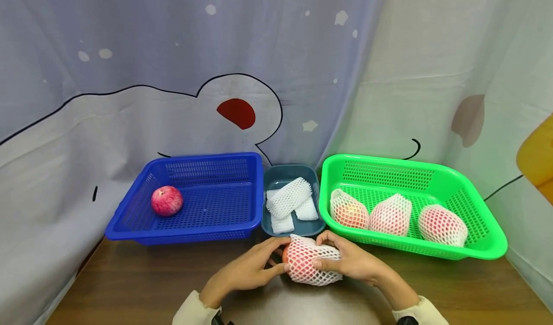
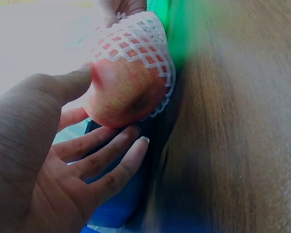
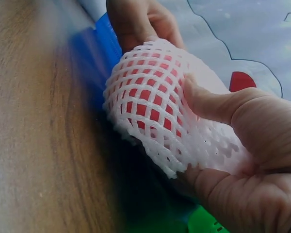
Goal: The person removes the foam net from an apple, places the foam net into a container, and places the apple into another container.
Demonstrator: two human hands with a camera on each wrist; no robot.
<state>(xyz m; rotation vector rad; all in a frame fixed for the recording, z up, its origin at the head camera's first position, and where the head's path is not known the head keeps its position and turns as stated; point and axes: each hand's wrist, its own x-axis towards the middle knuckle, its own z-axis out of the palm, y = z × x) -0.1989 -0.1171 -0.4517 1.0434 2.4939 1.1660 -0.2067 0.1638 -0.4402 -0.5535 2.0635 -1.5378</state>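
Note:
A red apple (image 2: 123,92) sits partly inside a white foam net sleeve (image 1: 308,267), just above the wooden table's near middle. My left hand (image 1: 255,266) holds the apple's bare end, thumb on one side and fingers along the other. In the left wrist view that end shows uncovered, and the net spans the far part. My right hand (image 1: 352,261) pinches the sleeve at its other end, where the loose mesh gathers between thumb and fingers (image 3: 213,187). The right wrist view shows red skin through the stretched mesh.
A blue basket (image 1: 198,228) with one bare apple (image 1: 167,200) stands at left. Between the baskets, a small dark teal bin (image 1: 270,175) holds several foam nets (image 1: 289,198). The green basket (image 1: 479,253) at right holds three netted apples (image 1: 390,214). A patterned curtain (image 1: 276,51) hangs behind.

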